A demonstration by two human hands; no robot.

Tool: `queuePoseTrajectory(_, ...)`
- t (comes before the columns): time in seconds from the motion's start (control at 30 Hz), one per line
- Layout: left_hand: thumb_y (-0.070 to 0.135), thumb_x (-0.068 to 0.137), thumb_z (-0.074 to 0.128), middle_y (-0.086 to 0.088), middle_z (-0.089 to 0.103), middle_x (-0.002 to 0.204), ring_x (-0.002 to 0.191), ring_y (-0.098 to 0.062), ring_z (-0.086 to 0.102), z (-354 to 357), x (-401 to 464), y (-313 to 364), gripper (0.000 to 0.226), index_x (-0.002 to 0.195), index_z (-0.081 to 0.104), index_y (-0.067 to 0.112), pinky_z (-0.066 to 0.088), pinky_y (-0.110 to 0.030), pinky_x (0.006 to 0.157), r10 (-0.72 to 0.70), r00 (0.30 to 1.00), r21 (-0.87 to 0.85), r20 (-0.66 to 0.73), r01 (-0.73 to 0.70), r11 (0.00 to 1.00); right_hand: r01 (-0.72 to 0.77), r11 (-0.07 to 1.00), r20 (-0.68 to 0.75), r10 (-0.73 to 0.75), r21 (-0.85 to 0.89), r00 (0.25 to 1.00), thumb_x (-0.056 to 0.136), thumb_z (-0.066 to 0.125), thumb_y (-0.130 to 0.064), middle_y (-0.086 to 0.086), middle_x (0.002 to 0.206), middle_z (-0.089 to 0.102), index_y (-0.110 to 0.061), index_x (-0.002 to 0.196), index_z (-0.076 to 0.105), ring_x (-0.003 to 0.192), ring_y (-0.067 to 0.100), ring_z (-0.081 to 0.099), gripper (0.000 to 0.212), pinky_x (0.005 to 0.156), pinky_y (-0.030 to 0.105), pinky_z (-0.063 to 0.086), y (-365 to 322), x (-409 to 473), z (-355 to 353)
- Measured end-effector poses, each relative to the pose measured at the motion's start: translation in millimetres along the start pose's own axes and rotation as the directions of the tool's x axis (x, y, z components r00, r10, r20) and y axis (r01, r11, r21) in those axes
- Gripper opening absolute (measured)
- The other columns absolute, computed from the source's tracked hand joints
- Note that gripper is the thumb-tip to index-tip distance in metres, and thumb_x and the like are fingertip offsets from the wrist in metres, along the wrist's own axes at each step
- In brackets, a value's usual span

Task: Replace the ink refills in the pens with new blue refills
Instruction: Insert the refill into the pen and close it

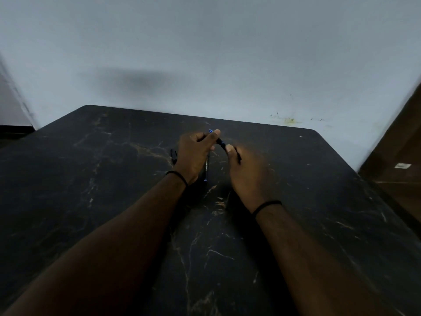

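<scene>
Pen [220,142] pinched between left hand [193,153] and right hand [245,169] fingers | step: likely unscrewing barrel | next: steady twist, pull halves apart | spare pen [206,167] under left palm

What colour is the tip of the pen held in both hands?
Blue, on a black pen; the tip shows by the left hand in the head view.

2 hands up over 1 dark marble-look table [319,224]: left hand [193,153], right hand [248,174], w/ 1 black pen [220,141] held between them. 2 more dark pens on the tabletop: pen by the left wrist [206,167], another pen [173,154] left of that hand, partly hidden. 2 black wristbands, 1 per wrist [176,175].
</scene>
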State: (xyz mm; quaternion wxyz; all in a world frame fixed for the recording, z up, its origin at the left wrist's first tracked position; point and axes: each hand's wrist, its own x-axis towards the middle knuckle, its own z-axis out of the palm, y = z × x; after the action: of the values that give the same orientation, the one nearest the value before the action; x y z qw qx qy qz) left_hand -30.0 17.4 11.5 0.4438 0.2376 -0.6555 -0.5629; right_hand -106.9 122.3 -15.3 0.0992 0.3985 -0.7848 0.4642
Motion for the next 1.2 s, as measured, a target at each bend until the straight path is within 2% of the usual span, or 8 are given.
queuePoseTrajectory(0.17, 0.024, 0.091, 0.069, 0.011, 0.040, 0.038, 0.033, -0.002, 0.025, 1.6, 0.3, -0.4, 0.039, 0.060, 0.058, 0.003, 0.025, -0.015, 0.037, 0.008, 1.000, 0.010, -0.003, -0.008, 1.000, -0.050, 0.996, -0.011, 0.051, 0.075, 0.999, 0.088, 0.072, -0.031, -0.005, 0.086, 0.060, -0.023, 0.094, 0.053, 0.076, 0.014, 0.058, 0.022, 0.063, 0.032, 0.048, -4.5, -1.7, -4.0)
queuePoseTrajectory(0.4, 0.026, 0.090, 0.070, 0.008, 0.041, 0.039, 0.033, -0.003, 0.026, 0.0, 2.5, -3.6, 0.038, 0.056, 0.060, 0.010, 0.025, -0.015, 0.036, 0.004, 1.000, -0.002, 0.004, -0.004, 1.000, -0.049, 0.999, 0.028, 0.048, 0.007, 0.998, 0.104, 0.040, -0.042, 0.003, 0.075, 0.061, -0.012, 0.085, 0.060, 0.070, 0.022, 0.058, 0.041, 0.066, 0.039, 0.046, -5.0, 0.3, -0.5)
queuePoseTrajectory(0.5, 0.026, 0.089, 0.070, 0.010, 0.041, 0.038, 0.033, -0.003, 0.026, 0.8, 3.4, -4.9, 0.041, 0.053, 0.057, 0.013, 0.025, -0.016, 0.036, 0.015, 1.000, 0.001, -0.001, -0.015, 1.000, -0.068, 0.994, 0.015, 0.067, 0.087, 0.998, 0.095, 0.058, -0.049, -0.003, 0.090, 0.063, -0.020, 0.105, 0.057, 0.082, 0.018, 0.061, 0.030, 0.072, 0.039, 0.053, -5.6, -0.3, 0.8)
queuePoseTrajectory(0.6, 0.026, 0.090, 0.070, 0.010, 0.041, 0.035, 0.032, -0.002, 0.025, 1.1, 3.7, -5.4, 0.039, 0.057, 0.059, 0.009, 0.024, -0.016, 0.037, 0.024, 1.000, 0.027, -0.005, -0.024, 0.999, -0.044, 0.997, -0.029, 0.046, 0.068, 0.999, 0.086, 0.073, -0.032, -0.007, 0.083, 0.057, -0.023, 0.095, 0.050, 0.077, 0.017, 0.059, 0.027, 0.065, 0.038, 0.052, -2.9, -1.6, 0.8)
queuePoseTrajectory(0.83, 0.028, 0.090, 0.069, 0.009, 0.042, 0.039, 0.033, -0.003, 0.026, -1.3, 3.4, -4.8, 0.038, 0.059, 0.061, 0.008, 0.024, -0.017, 0.037, -0.005, 1.000, 0.015, -0.002, 0.005, 1.000, -0.006, 1.000, -0.016, 0.006, -0.012, 1.000, 0.103, 0.044, -0.042, -0.003, 0.068, 0.054, -0.014, 0.080, 0.058, 0.064, 0.016, 0.052, 0.038, 0.060, 0.032, 0.037, -2.5, 0.3, 0.8)
queuePoseTrajectory(0.93, 0.027, 0.089, 0.071, 0.004, 0.042, 0.041, 0.035, -0.005, 0.026, 1.9, 3.3, -4.4, 0.041, 0.054, 0.056, 0.011, 0.022, -0.019, 0.039, -0.008, 1.000, 0.004, -0.008, 0.008, 1.000, -0.047, 0.996, -0.011, 0.048, 0.070, 0.999, 0.092, 0.064, -0.044, -0.006, 0.086, 0.062, -0.023, 0.099, 0.058, 0.075, 0.012, 0.058, 0.023, 0.063, 0.030, 0.045, -5.3, -0.6, 1.1)
queuePoseTrajectory(1.03, 0.026, 0.089, 0.070, 0.010, 0.037, 0.037, 0.033, -0.003, 0.024, 2.3, 2.6, -4.9, 0.041, 0.053, 0.056, 0.014, 0.021, -0.017, 0.037, -0.003, 1.000, 0.000, -0.001, 0.003, 1.000, -0.041, 0.998, -0.030, 0.042, 0.053, 0.999, 0.087, 0.073, -0.027, -0.003, 0.084, 0.061, -0.021, 0.088, 0.052, 0.076, 0.016, 0.058, 0.022, 0.063, 0.033, 0.047, -3.7, -0.8, 0.2)
queuePoseTrajectory(1.2, 0.028, 0.089, 0.070, 0.004, 0.045, 0.043, 0.034, -0.004, 0.027, -0.5, 3.2, -5.6, 0.036, 0.061, 0.063, 0.008, 0.024, -0.017, 0.037, -0.004, 1.000, -0.007, 0.009, 0.004, 1.000, -0.020, 0.999, 0.012, 0.021, -0.032, 1.000, 0.103, 0.044, -0.038, 0.001, 0.070, 0.056, -0.012, 0.079, 0.058, 0.065, 0.020, 0.054, 0.038, 0.061, 0.035, 0.038, -2.6, -0.6, -0.7)
